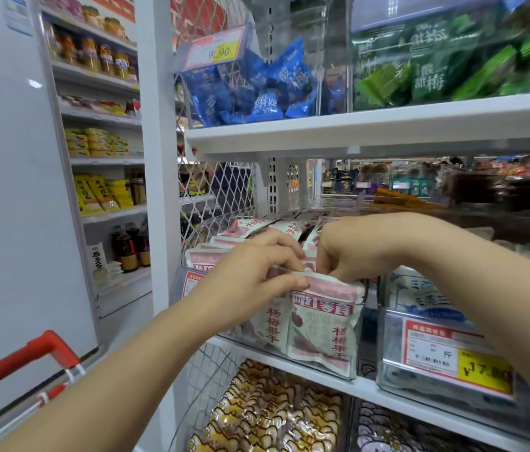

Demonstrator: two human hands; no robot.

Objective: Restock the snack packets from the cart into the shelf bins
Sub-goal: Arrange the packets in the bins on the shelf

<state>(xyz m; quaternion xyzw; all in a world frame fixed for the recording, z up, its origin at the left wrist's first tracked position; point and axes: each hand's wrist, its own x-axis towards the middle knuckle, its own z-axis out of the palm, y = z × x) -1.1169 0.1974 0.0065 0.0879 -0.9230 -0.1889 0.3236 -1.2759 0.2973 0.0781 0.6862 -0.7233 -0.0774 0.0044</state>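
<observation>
At my far left the red cart handle (29, 357) stood just beside the shelving, near enough, I judged, to reach back for more stock without stepping away. My left hand (250, 275) was over the front of the clear bin (359, 347) on the middle shelf (387, 391). Its thumb and curled fingers pinched the top edge of the snack packets (322, 331) standing there. I held them by the sealed top, I think, because that flat strip lets a soft pouch be steered upright. Behind my knuckles more of the same packets stood in rows running back into the bin, which looked nearly full.

My right hand (351, 249) came in from the other side, fingers curled down and gripping the top of the frontmost packet close to my left thumb. Its fingertips were hidden among the pouches. With both hands on one edge, I judged I was squaring the front row so the printed faces showed through the clear wall.

The packets were pale pouches with a pink band across the top and a red label strip below it. Dark red fruit was pictured on them, with red characters down the side. The front ones leaned slightly forward against the bin wall. Further right, a neighbouring bin (390, 337) carried a red and yellow price label (456, 357).
</observation>
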